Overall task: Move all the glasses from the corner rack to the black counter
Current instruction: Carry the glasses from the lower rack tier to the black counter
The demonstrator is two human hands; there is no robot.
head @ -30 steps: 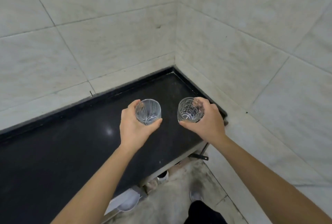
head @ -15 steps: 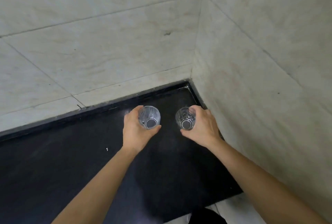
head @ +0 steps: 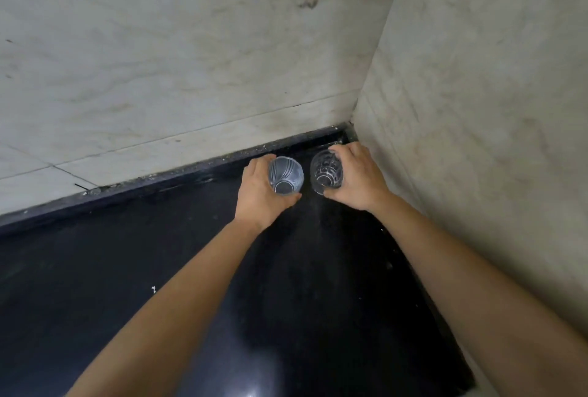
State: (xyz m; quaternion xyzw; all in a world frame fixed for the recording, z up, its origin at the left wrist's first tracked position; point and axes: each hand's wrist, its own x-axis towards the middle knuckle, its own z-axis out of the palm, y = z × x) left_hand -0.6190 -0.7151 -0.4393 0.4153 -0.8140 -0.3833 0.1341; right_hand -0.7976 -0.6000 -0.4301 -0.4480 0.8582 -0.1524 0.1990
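The left hand is wrapped around a clear glass with curved lines cut into it, fingers behind it and thumb in front, so the grip is closed on the glass. The glass stands roughly upright, mouth toward the camera, its long axis pointing down at the black counter directly below the hand.

Just to the right, with a narrow gap between, the right hand grips a second patterned glass the same way, closed around its side. This one sits closest to the wall corner, which lies just beyond the right fingers.

Whether either base already touches the counter cannot be told. Judging by this, both hands need only go straight down and let go.
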